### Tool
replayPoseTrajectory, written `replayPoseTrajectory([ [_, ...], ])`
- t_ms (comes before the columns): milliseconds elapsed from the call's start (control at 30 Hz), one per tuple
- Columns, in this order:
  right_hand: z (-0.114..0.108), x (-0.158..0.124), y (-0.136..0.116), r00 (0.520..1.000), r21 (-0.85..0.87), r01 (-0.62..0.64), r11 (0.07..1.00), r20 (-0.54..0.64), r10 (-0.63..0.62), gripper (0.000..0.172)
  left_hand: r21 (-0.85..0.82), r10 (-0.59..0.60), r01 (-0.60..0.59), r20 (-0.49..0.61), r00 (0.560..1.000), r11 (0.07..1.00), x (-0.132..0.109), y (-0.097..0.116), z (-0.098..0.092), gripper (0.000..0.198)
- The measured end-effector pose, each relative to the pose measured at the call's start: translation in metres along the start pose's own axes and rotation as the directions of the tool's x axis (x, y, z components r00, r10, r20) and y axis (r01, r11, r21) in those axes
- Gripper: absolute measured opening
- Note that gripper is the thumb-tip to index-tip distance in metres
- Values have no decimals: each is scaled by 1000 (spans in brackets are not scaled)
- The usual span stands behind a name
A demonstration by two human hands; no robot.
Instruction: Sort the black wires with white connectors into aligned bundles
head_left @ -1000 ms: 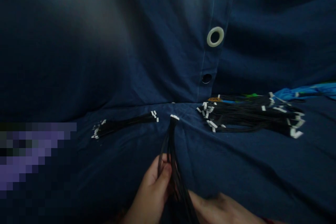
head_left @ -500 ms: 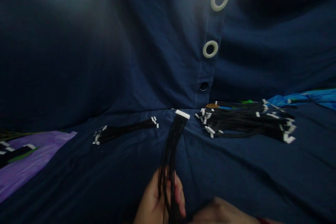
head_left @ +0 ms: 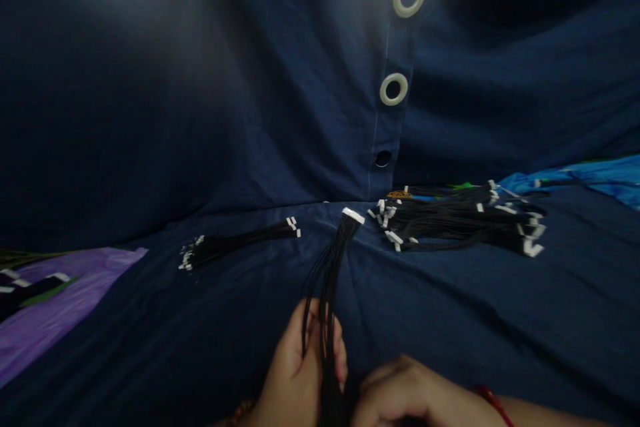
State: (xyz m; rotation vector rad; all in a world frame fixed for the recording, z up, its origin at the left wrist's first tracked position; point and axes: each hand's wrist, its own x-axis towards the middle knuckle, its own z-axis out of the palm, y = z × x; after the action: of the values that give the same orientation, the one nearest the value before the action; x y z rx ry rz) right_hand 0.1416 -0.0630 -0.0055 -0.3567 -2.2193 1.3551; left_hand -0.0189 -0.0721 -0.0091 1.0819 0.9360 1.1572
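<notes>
A bundle of thin black wires [head_left: 338, 247] with a white connector [head_left: 353, 215] at its far end rises from the bottom centre. My left hand [head_left: 305, 360] is wrapped round this bundle, and some strands hang loose over its fingers. Close by on the right, my right hand [head_left: 405, 390] has its fingers curled near the bundle's lower part; what they hold, if anything, is hidden. The lower end of the wires runs out of the frame.
Dark blue cloth [head_left: 225, 333] covers the surface and rises behind. At the left lie a smaller wire bundle [head_left: 245, 239] and a purple bag [head_left: 85, 287]. A big pile of black wires [head_left: 455, 220] with white connectors lies right, beside a blue bag [head_left: 600, 177].
My right hand has come further up into view, and its fingers show more clearly. The connector has shifted slightly right and up. The view has moved a little.
</notes>
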Motion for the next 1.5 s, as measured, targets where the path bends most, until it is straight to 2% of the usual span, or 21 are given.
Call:
replayPoseTrajectory([
  [167, -1, -3, 13, 992, 87, -104, 991, -61, 110, 50, 151, 88, -88, 1, 996, 985, 0, -5, -6, 32],
  [233, -3, -3, 16, 987, 128, -143, 981, -50, 150, 49, 184, 101, -98, -3, 995, 978, 0, -5, -7, 32],
  [400, -8, -2, 18, 974, 238, -222, 946, 7, 226, 49, 168, 98, -96, -3, 995, 981, 0, -4, -4, 32],
  [500, -9, -2, 19, 971, 286, -232, 930, 7, 240, 51, 141, 87, -85, -8, 996, 986, 0, -3, -3, 29],
  [600, -8, -3, 20, 970, 309, -238, 921, 23, 242, 46, 168, 97, -93, -14, 995, 981, 0, -3, -3, 30],
  [800, 0, -3, 19, 973, 212, -221, 952, -11, 229, 23, 195, 80, -79, 2, 997, 978, -2, -2, -4, 28],
  [967, 5, 1, 17, 974, 116, -205, 972, -75, 214, 35, 95, 20, -24, 36, 999, 995, -2, -6, 0, 13],
  [1000, 6, 2, 17, 977, 95, -188, 978, -81, 196, 37, 76, 7, -11, 42, 999, 997, -2, -7, 1, 15],
  [1067, 8, 3, 15, 984, 38, -143, 989, -98, 146, 41, 73, 8, -11, 34, 999, 997, -2, -10, 1, 34],
  [1167, 9, 3, 12, 987, -68, -89, 994, -137, 79, 41, 256, 167, -148, -55, 984, 955, -1, -11, -3, 60],
  [1267, 9, 2, 9, 979, -150, -101, 984, -193, 71, 37, 575, 413, -291, -91, 906, 765, 0, -9, -8, 60],
  [1333, 9, 2, 9, 962, -173, -145, 974, -256, 98, 35, 696, 502, -318, -71, 862, 644, -1, -6, -10, 53],
  [1367, 8, 2, 10, 951, -174, -170, 970, -287, 115, 36, 717, 504, -317, -56, 862, 621, -2, -5, -9, 47],
  [1400, 8, 2, 11, 941, -168, -192, 967, -310, 133, 37, 713, 470, -307, -37, 882, 631, -2, -3, -9, 38],
  [1500, 8, 3, 13, 938, -126, -217, 968, -302, 171, 41, 626, 214, -185, 30, 976, 757, -4, -1, -5, 8],
])
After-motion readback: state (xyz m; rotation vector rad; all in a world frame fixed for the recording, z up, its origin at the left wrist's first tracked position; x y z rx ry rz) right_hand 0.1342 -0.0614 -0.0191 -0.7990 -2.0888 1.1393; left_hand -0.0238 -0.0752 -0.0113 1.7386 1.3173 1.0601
